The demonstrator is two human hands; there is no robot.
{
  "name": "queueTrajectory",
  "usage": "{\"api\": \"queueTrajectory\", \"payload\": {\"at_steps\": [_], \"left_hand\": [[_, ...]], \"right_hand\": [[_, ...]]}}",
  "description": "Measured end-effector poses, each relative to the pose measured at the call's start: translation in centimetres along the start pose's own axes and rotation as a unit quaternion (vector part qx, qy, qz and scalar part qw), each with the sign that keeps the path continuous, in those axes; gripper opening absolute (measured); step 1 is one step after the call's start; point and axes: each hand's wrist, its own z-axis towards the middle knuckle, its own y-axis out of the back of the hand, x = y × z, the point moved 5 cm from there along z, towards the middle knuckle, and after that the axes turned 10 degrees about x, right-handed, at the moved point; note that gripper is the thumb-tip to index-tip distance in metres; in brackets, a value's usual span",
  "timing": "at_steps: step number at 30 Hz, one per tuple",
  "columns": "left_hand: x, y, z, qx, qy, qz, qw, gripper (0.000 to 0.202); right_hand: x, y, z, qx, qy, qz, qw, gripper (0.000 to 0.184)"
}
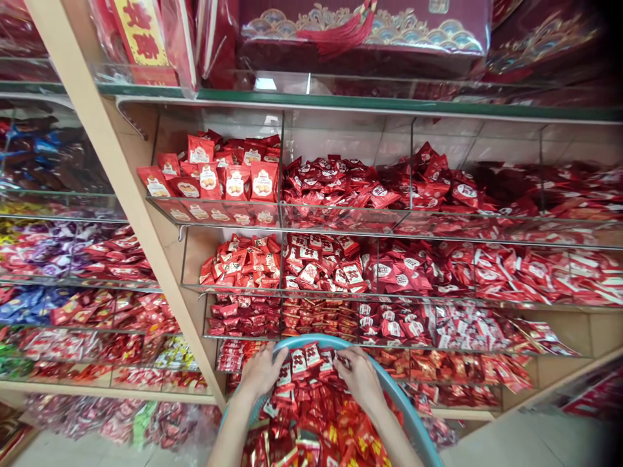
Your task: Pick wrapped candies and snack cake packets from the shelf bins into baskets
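A round blue basin [406, 405] full of small red wrapped candy packets [311, 395] sits low in front of me. My left hand [263, 371] lies at the far left side of the heap, fingers curled into the packets by the rim. My right hand [359, 375] rests on the far right side of the heap, fingers bent and closed over packets. Both hands are at the basin's far edge, close to the lower shelf bins.
Clear acrylic bins on tiered shelves [341, 214] hold red snack packets. A slanted wooden upright [141, 214] divides them from bins of mixed coloured candies [73, 259] at left. Large red gift boxes [360, 32] stand on the top shelf. Bagged sweets [121, 421] lie on the floor.
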Motion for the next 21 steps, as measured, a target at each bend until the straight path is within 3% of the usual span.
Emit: {"api": "queueTrajectory", "payload": {"at_steps": [6,15,18,21], "left_hand": [[0.2,-0.2,0.0,0.001,0.004,-0.007,1.000,0.063],[0.1,0.0,0.0,0.007,-0.002,0.000,1.000,0.061],[0.1,0.0,0.0,0.007,0.002,-0.001,1.000,0.063],[0.2,-0.1,0.0,0.007,0.003,0.002,1.000,0.065]], "right_hand": [[2.7,3.0,0.9,-0.049,0.033,-0.028,0.998,0.025],[10.5,10.7,6.0,-0.122,0.141,-0.087,0.979,0.020],[13.0,11.1,8.1,-0.125,0.165,-0.126,0.970,0.018],[14.5,10.5,10.1,-0.117,0.166,-0.164,0.965,0.030]]}}
